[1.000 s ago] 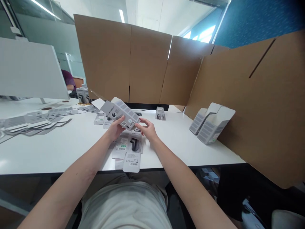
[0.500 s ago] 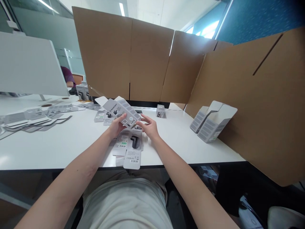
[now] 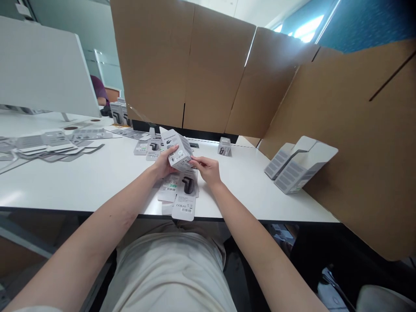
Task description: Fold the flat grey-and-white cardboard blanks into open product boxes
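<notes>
A small printed white-and-grey carton (image 3: pixel 178 149) is held up over the table, tilted, with a flap raised at its far end. My left hand (image 3: pixel 165 164) is closed round its left side, thumb on the printed face. The fingers of my right hand (image 3: pixel 208 169) pinch the near right end of the same carton; exactly which flap or edge they hold is hidden. Below lie flattened cartons (image 3: pixel 185 197), overlapping near the table's front edge and showing a black device picture and barcodes. More flat cartons (image 3: pixel 154 148) lie just beyond my left hand.
A small closed box (image 3: pixel 224 146) stands toward the back. Opened cartons (image 3: pixel 300 164) lean at the right by a tall cardboard screen (image 3: pixel 221 82). Flat cartons (image 3: pixel 53 145) are piled at left, near a white monitor (image 3: pixel 45 69). Another person's purple sleeve (image 3: pixel 99 89) shows behind.
The carton has gone from flatter to a squared box shape, its near end now facing me more. My right fingers have closed into a pinch at that end. The view has tilted down slightly.
</notes>
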Tool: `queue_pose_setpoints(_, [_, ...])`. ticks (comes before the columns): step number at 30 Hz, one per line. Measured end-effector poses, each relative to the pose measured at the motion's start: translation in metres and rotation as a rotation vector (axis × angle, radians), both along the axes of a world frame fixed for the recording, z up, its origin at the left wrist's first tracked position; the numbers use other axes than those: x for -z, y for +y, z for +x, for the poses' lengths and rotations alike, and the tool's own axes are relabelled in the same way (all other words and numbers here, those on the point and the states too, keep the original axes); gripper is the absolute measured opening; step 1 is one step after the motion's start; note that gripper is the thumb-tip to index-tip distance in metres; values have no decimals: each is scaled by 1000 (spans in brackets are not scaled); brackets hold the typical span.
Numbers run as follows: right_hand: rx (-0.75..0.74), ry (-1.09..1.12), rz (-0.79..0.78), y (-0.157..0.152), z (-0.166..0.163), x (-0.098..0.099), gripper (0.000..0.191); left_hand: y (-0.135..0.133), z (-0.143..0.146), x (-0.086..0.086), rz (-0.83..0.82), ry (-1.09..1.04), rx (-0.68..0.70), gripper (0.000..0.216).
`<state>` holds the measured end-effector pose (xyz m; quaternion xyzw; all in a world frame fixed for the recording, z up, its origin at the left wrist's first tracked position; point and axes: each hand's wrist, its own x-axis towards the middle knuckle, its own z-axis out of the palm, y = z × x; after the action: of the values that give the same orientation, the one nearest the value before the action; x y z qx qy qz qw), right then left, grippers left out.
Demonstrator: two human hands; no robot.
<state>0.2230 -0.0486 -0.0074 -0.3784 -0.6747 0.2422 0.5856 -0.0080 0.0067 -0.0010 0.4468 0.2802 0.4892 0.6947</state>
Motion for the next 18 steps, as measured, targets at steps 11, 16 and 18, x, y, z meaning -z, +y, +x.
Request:
queue_pose_setpoints(11, [123,-170,-55,-5,3,-8,76,-9,15,-1,77,29,-48,75])
queue_pose_setpoints(16, [95,-43,-106,-1,4,-8,86,-12,13,-2,298,133,-208,80])
queue_pose_setpoints(18, [56,12,-141,-2,4,-8,91,-14,13,0,405,207,-167,81])
